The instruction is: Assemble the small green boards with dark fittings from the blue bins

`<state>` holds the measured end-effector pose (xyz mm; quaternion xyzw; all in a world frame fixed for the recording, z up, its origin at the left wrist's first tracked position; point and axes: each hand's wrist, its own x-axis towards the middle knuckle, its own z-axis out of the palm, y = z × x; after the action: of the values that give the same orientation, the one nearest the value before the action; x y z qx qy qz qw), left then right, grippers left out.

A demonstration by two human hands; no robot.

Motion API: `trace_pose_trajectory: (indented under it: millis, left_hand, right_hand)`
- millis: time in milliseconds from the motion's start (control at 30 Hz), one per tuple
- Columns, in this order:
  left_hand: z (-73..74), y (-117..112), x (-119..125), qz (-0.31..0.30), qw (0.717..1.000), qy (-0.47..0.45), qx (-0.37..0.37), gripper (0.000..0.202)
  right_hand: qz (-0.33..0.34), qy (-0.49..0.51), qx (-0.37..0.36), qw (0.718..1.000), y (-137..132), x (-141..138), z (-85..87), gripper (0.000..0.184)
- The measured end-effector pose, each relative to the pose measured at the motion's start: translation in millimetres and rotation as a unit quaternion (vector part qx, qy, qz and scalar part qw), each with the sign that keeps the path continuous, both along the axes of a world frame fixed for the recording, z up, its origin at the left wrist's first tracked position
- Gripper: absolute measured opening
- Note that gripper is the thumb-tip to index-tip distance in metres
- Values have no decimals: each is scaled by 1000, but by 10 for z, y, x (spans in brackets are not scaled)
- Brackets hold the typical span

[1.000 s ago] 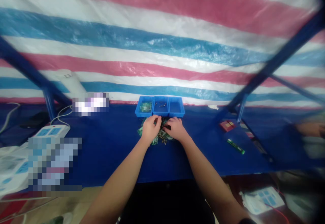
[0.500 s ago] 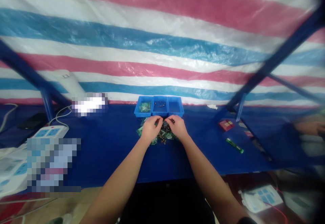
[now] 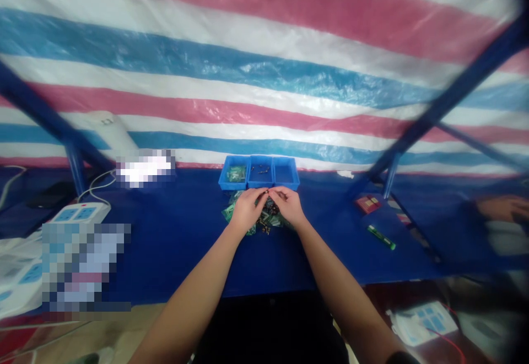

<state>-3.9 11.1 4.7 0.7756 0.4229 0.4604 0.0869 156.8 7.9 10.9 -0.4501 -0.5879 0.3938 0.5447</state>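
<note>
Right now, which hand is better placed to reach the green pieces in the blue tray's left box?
Probably the left hand: it sits just below the left compartment of the blue tray, where the green pieces lie. The right hand is farther away, below the tray's right side.

Colours, placed rel. to fingers: under the fingertips (image 3: 258,193), green PCBs (image 3: 231,213) mixed w/ dark and brassy bits (image 3: 266,231). Just past fingertips, bright-blue 3-bay tray (image 3: 260,172); left bay shows green, mid bay dark specks. All around fingers, plain navy table cover (image 3: 173,259). Far past fingers, glossy tarp (image 3: 264,72) w/ wide pink, white and blue horiz. stripes. R of fingers: dark-blue rack struts (image 3: 390,174), red box w/ yellow patches (image 3: 367,204), green stick w/ white tip (image 3: 381,237). L of fingers: white power strip (image 3: 80,214), blue panels, red dot.
</note>
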Motion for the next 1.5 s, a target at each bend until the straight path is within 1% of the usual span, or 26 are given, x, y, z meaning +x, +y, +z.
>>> trace_pose_trajectory:
  millis: [133, 233, 333, 400, 467, 633, 767, 900, 1033, 1233, 1367, 1500]
  left_hand:
    - [0, 2, 8, 11, 1000, -10, -2, 22]
    - [1, 3, 8, 17, 1000, -12, -1, 21]
    - [11, -2, 3, 18, 1000, -1, -9, 21]
    - [24, -10, -2, 17, 1000, 7, -21, 22]
    - [39, -20, -6, 17, 999, 11, -30, 24]
    - [54, -38, 1, 20, 999, -7, -38, 26]
    - [26, -28, 13, 8, 999, -29, -34, 30]
    - [-13, -13, 20, 0, 999, -33, -34, 28]
    - [-16, -14, 21, 12, 999, -35, -37, 26]
    - [48, -36, 11, 15, 997, -12, -71, 23]
    - [74, -53, 11, 13, 997, -1, -74, 24]
    - [81, -62, 9, 12, 997, 0, -78, 24]
  right_hand:
    - [6, 8, 9, 1000, -13, -3, -15, 28]
    - [-14, -4, 14, 1000, -17, 6, -20, 27]
    - [-38, -58, 49, 996, -18, 28, -10, 25]
    - [-35, -105, 79, 991, -22, 40, 0, 24]
    - [-26, -134, 92, 986, -30, 43, 10, 24]
    - [-23, -129, 63, 989, -54, 26, 27, 28]
    - [-11, -132, 63, 989, -60, 28, 51, 30]
    - [-4, -129, 55, 990, -64, 35, 56, 31]
    - [4, -135, 50, 990, -67, 32, 34, 31]
    - [-3, -144, 70, 987, -66, 40, 38, 28]
    - [-5, -187, 83, 979, -77, 57, 60, 28]
    - [-26, -214, 105, 971, -90, 68, 60, 29]
